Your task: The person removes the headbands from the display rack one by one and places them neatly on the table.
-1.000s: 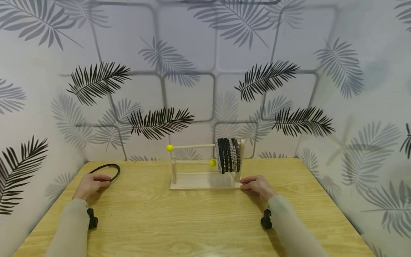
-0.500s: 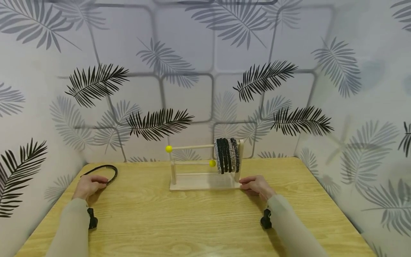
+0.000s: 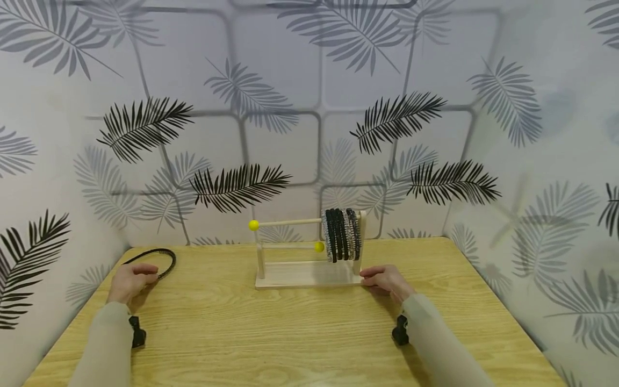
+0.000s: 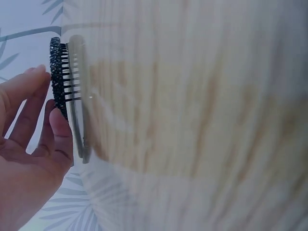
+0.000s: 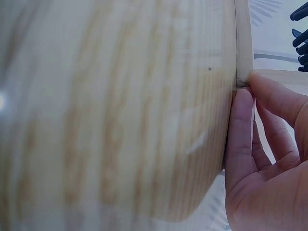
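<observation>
Headband (image 4: 56, 72), dark, glittery and toothed on its inner side, lies toward ten o'clock on the table (image 3: 271, 344), if twelve is the far wall. I see the left hand (image 3: 129, 282) reaching up to it from seven o'clock, palm side down, its forearm sloping forward over the tabletop. The grip is narrow: thumb and fingers pinch the band near its five o'clock end.

At twelve o'clock stands the wooden rack (image 3: 309, 279), two rods one above the other, each tipped with a yellow ball at its nine o'clock end. A bunch of black and silvery headbands (image 3: 342, 235) hangs side by side at the rack's three o'clock end. The right hand (image 3: 387, 280) comes in from five o'clock, thumb and index finger pinching narrowly at the base's four o'clock corner, the other fingers folded behind. Leaf-patterned covering (image 3: 280, 145) backs the table.
</observation>
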The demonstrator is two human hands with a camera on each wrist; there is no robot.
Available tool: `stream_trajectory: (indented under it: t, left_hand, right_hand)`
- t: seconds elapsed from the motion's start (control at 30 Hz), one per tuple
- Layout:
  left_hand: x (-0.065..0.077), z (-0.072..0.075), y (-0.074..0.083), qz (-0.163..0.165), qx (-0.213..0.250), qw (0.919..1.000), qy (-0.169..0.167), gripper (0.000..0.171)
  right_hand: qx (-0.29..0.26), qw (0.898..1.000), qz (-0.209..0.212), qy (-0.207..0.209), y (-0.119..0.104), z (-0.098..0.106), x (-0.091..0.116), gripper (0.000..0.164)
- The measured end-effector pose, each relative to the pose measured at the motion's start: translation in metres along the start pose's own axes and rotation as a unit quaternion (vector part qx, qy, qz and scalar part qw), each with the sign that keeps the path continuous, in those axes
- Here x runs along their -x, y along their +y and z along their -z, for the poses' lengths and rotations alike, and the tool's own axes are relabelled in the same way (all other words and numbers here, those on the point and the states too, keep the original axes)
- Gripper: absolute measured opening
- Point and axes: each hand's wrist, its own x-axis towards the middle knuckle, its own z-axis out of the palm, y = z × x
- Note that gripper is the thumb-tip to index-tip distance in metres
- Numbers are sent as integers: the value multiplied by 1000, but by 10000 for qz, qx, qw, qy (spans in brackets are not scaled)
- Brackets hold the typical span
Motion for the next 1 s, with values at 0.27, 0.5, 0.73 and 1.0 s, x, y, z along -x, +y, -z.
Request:
stream_trajectory:
  t: [0.27, 0.5, 0.73, 1.0]
  left_hand:
    - [3, 1, 14, -98, 107, 9989, 455, 45]
    - [6, -6, 31, -335, 450, 9977, 384, 51]
    - [11, -17, 42, -380, 1075, 9934, 111, 50]
    - [18, -39, 64, -672, 992, 9925, -222, 49]
  right_hand:
    - [-31, 9999, 128, -36, -1, -1, 0, 30]
    - [15, 9999, 109, -19, -1, -1, -1, 29]
    - [42, 9999, 115, -60, -1, 0, 0, 30]
    - [-42, 10000, 57, 48, 0, 0, 1, 29]
